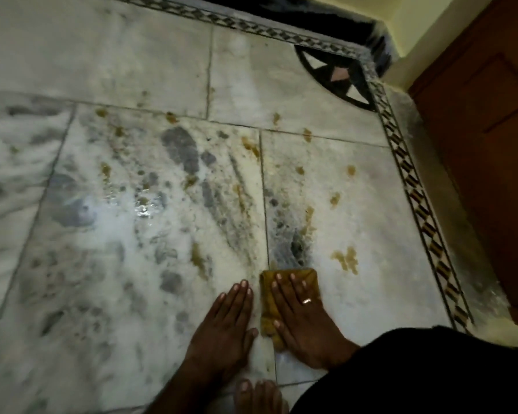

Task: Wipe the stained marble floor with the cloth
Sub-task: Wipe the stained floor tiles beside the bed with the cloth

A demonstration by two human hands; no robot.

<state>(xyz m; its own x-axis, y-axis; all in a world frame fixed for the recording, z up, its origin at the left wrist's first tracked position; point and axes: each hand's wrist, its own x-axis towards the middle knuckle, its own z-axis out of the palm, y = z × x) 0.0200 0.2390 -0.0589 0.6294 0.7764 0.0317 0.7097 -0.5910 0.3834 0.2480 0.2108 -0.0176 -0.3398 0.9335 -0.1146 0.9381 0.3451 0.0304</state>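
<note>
Right hand (pixel 304 318) flat on cloth (pixel 271 312), fingers spread, palm pressing down; ring on one finger. Cloth mustard-yellow, folded, lying on marble floor (pixel 117 294) just right of a tile joint, near the floor's near edge. Left hand (pixel 225 330) flat on bare marble just beside the cloth, fingers together and extended, gripping nothing. Hands close, side by side, not touching. Brown stains (pixel 346 259) just beyond the cloth to its right; more brown spots scattered farther out across several tiles, some along the joints. Wet glint on the tile left of centre. Grey-veined white marble throughout. Patterned border strip (pixel 413 186) along the floor's right and far edges, dark inlay fan (pixel 338 76) in the far right corner. Wooden door (pixel 485 144) past the right border. Bare toes (pixel 259 395) at the near edge, dark garment (pixel 431 377) at the near right corner.
</note>
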